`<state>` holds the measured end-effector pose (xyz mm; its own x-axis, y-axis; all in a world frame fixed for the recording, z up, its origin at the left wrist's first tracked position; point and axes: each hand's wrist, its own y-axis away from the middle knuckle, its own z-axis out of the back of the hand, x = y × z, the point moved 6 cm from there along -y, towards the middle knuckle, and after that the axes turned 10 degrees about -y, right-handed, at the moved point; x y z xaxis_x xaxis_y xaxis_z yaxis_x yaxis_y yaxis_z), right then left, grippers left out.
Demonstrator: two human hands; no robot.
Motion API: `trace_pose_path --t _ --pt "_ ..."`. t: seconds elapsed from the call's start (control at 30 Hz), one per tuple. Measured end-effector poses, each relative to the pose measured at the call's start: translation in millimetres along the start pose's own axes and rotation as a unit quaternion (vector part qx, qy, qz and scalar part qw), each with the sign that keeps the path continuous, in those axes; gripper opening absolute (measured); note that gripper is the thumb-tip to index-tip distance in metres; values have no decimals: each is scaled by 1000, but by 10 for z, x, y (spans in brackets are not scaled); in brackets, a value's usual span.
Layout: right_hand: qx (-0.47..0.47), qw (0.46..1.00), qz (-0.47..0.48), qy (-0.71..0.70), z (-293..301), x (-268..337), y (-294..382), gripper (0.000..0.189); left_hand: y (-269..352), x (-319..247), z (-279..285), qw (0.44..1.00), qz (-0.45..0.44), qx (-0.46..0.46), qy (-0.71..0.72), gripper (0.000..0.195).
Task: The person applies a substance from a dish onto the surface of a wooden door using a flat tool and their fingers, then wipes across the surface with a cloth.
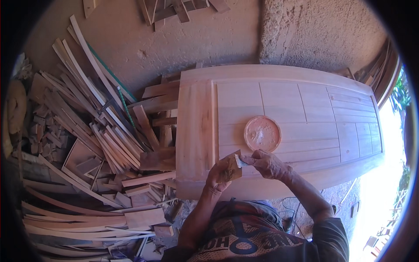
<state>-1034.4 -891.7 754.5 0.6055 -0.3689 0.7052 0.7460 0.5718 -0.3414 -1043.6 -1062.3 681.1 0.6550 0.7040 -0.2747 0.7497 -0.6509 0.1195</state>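
My left hand (216, 180) holds a thin, flat rectangular plate (230, 168) with smears on its face, over the near edge of a wooden door panel (196, 131). My right hand (270, 165) grips a small putty knife (241, 161) with pale paste on it, its blade against the plate's right edge. Just beyond my right hand, a round shallow container (247, 145) of pinkish paste and white powder rests on the door. Grooves divide the door's recessed face into rectangles and strips.
Wood strips (95, 88) and offcuts (45, 131) are heaped at the left, some close to the door's end. A rough plastered wall (196, 39) stands behind the door. Cables (296, 216) lie on the floor at the near right. Bright daylight enters at the far right.
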Motion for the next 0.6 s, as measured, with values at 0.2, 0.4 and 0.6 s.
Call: trace_pose_path --t 0.2,0.4,0.6 --pt "67 989 -130 28 -46 -171 180 76 -62 -19 149 1000 -15 -18 1 57" --pt "41 971 -237 1 -388 -445 639 57 -262 -602 -214 993 -67 67 -73 59" --pt "-163 779 -319 -514 -215 34 124 33 -163 -944 -182 917 -154 -80 -358 44"
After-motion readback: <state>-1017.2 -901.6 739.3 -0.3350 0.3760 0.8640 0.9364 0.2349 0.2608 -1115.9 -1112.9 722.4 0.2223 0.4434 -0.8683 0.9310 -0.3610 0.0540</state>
